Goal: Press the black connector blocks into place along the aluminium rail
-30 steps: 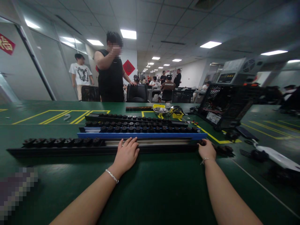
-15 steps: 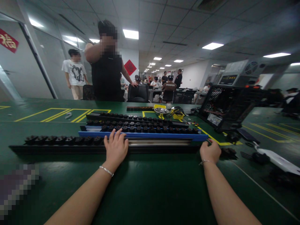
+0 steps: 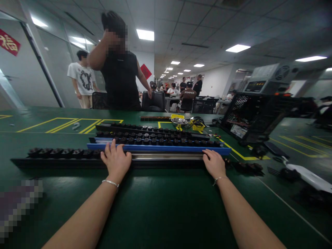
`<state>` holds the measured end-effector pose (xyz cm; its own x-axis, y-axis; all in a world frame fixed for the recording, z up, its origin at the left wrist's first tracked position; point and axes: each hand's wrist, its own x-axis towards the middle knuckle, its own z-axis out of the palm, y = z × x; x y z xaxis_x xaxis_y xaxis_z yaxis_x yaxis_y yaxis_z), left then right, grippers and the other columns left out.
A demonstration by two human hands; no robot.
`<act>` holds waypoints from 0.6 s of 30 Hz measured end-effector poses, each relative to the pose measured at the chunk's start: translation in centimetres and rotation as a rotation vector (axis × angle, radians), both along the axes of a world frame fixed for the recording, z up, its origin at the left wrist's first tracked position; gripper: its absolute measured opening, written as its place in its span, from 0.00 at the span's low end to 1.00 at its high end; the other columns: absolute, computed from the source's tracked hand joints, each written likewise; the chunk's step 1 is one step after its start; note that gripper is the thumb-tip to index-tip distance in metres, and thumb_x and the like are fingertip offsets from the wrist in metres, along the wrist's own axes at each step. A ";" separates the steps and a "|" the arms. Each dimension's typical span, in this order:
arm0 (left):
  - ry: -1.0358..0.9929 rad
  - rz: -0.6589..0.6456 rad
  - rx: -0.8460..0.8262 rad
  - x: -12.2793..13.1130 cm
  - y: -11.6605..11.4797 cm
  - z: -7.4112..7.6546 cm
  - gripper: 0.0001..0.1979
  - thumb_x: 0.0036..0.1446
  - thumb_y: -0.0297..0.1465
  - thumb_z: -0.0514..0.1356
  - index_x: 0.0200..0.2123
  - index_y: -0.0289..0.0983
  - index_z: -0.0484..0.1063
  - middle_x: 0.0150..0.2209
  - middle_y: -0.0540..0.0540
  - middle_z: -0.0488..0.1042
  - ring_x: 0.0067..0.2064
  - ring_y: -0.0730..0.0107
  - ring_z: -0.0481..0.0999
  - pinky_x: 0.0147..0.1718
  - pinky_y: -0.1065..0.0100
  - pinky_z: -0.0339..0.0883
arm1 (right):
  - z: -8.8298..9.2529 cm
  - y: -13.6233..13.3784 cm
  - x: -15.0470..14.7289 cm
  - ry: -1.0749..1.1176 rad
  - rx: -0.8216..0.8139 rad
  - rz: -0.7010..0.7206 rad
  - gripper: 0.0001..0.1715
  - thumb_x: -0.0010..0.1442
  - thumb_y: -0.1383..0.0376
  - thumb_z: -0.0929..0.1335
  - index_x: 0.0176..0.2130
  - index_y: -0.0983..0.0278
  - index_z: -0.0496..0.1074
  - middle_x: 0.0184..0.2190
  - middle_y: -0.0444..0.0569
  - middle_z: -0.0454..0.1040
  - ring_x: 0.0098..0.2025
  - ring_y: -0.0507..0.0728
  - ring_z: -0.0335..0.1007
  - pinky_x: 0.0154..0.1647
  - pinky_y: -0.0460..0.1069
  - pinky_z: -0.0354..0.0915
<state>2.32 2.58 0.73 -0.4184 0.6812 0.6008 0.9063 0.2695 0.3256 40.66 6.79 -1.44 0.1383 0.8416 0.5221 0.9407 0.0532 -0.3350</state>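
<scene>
A long black rail (image 3: 64, 163) lies across the green table, with a row of small black parts (image 3: 55, 153) on its left stretch and a bare metallic strip (image 3: 166, 156) further right. Over the rail, at the right end of that row, my left hand (image 3: 116, 162) rests with its fingers spread. My right hand (image 3: 214, 163) is on the rail's right part, fingers bent over it; whatever lies under the fingertips is hidden. Just behind is a blue rail (image 3: 160, 148) with more black parts along it.
Another black rail (image 3: 103, 127) lies farther back. Loose black parts (image 3: 249, 168) are at the right, near an open computer case (image 3: 249, 119). A metal bowl (image 3: 178, 121) sits behind the rails. A person (image 3: 120, 76) stands across the table.
Both hands have moved left along the front rail. The row of black parts on it has shifted left. My right hand has left the rail's right end, and its fingers are less curled.
</scene>
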 end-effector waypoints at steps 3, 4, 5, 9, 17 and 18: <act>-0.046 0.019 0.011 -0.5 0.0 0.1 0.18 0.51 0.32 0.51 0.45 0.35 0.68 0.60 0.38 0.59 0.61 0.50 0.51 0.55 0.43 0.48 | 0.1 0.0 0.1 0.002 0.003 -0.001 0.22 0.56 0.60 0.58 0.44 0.60 0.73 0.49 0.47 0.72 0.55 0.59 0.59 0.57 0.56 0.53; -0.055 0.017 0.015 -0.5 0.0 0.2 0.17 0.52 0.32 0.50 0.45 0.36 0.68 0.59 0.38 0.60 0.60 0.51 0.53 0.54 0.44 0.50 | 0.1 0.0 0.1 0.002 0.005 0.001 0.22 0.56 0.60 0.58 0.44 0.60 0.74 0.48 0.46 0.72 0.55 0.59 0.59 0.56 0.56 0.53; -0.060 0.013 0.017 -0.6 0.0 0.2 0.17 0.51 0.32 0.50 0.44 0.36 0.68 0.58 0.39 0.62 0.60 0.52 0.55 0.54 0.45 0.51 | 0.1 0.1 0.1 0.003 0.008 0.002 0.22 0.56 0.60 0.58 0.44 0.60 0.74 0.48 0.46 0.72 0.55 0.59 0.59 0.56 0.56 0.53; -0.062 0.000 0.006 -0.5 -0.1 0.4 0.17 0.51 0.32 0.50 0.44 0.36 0.68 0.57 0.39 0.63 0.58 0.51 0.58 0.51 0.47 0.55 | 0.1 0.1 0.0 0.008 0.009 -0.001 0.22 0.56 0.60 0.58 0.43 0.60 0.74 0.48 0.46 0.72 0.55 0.59 0.59 0.56 0.56 0.54; -0.092 -0.018 -0.015 -0.4 0.0 0.3 0.17 0.51 0.29 0.49 0.44 0.36 0.68 0.56 0.39 0.65 0.55 0.51 0.61 0.48 0.48 0.58 | -0.1 0.1 0.1 0.017 0.025 0.003 0.21 0.56 0.61 0.58 0.43 0.60 0.74 0.47 0.47 0.73 0.54 0.59 0.60 0.55 0.57 0.55; -0.087 -0.024 -0.010 -0.4 0.0 0.2 0.17 0.51 0.29 0.49 0.45 0.36 0.67 0.55 0.39 0.65 0.55 0.52 0.62 0.48 0.48 0.58 | -0.1 0.1 0.1 0.017 0.024 0.001 0.21 0.56 0.61 0.58 0.43 0.60 0.74 0.47 0.47 0.73 0.54 0.59 0.60 0.55 0.57 0.55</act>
